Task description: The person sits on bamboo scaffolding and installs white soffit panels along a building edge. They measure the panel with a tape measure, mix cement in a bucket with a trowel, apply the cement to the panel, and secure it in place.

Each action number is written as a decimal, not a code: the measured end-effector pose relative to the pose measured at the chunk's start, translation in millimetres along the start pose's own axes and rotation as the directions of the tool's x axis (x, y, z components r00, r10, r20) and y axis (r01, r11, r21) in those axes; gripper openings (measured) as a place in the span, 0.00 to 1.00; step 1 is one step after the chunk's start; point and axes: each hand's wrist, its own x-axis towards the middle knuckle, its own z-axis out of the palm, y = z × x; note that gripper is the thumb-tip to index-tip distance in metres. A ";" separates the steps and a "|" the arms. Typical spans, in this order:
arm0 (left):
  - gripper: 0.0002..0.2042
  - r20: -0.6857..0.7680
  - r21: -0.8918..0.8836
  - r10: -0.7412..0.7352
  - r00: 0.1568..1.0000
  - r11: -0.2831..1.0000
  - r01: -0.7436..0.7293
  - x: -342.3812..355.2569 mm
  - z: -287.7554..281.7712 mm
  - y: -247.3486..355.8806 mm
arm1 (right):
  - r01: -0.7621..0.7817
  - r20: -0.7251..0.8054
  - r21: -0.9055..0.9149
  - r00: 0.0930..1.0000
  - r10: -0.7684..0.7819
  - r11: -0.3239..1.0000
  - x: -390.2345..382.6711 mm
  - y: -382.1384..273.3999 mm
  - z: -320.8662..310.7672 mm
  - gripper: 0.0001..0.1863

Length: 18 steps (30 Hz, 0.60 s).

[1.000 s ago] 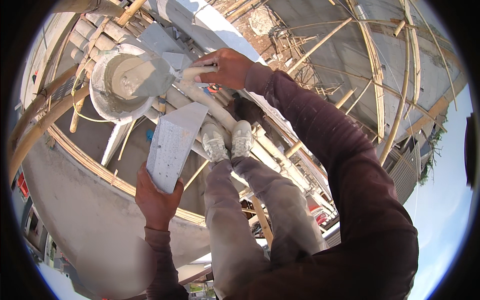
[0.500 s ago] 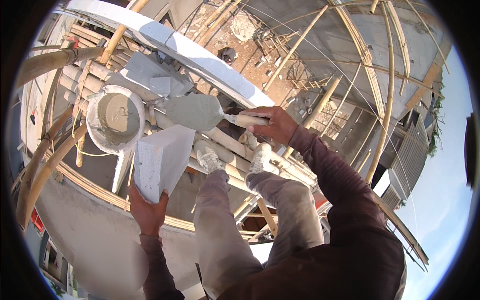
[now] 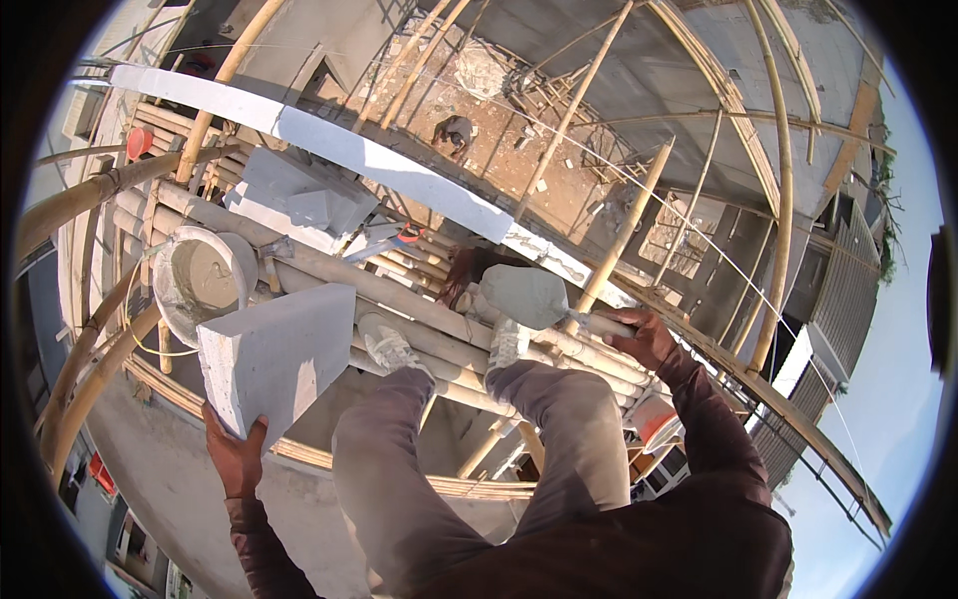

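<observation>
My left hand (image 3: 237,451) grips the lower end of a pale grey, thick concrete block (image 3: 297,354), fingers and thumb on its two sides. The block is tilted, held up beside my left knee. In my right hand (image 3: 647,339) is the handle of a trowel (image 3: 527,297), held out to the right beyond my shoes. Grey mortar appears to coat its broad blade. A round bucket (image 3: 190,327) with wet mortar (image 3: 207,278) in it stands at the left, just beyond the block. A white block wall (image 3: 339,150) runs across in front, and pale mortar patches (image 3: 544,252) lie past its right end.
Bamboo poles (image 3: 439,309) form the platform under my shoes, with gaps between them. Loose blocks (image 3: 299,205) and a saw (image 3: 407,237) lie near the wall. Upright poles (image 3: 626,230) and a taut string cross at right. Far below, another person (image 3: 455,130) bends over.
The block in my left hand has moved left and lower. My right hand has carried the trowel right and down, away from the block. The view has shifted, bringing the saw into sight.
</observation>
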 end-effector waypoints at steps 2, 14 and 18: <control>0.30 -0.005 0.015 0.038 0.999 0.999 -0.038 -1.1 2.2 0.9 | 0.057 -0.075 -0.081 0.995 -0.063 0.995 -10.6 54.6 -9.6 0.23; 0.40 -0.020 -0.105 0.054 0.998 0.993 -0.055 19.6 -0.2 -28.4 | -0.203 -0.362 -0.116 0.920 0.149 0.972 79.7 262.9 18.8 0.26; 0.42 -0.048 -0.055 0.022 0.999 0.998 -0.025 24.9 -8.9 -29.6 | -0.155 -0.338 -0.127 0.935 0.104 0.980 127.0 289.0 34.2 0.27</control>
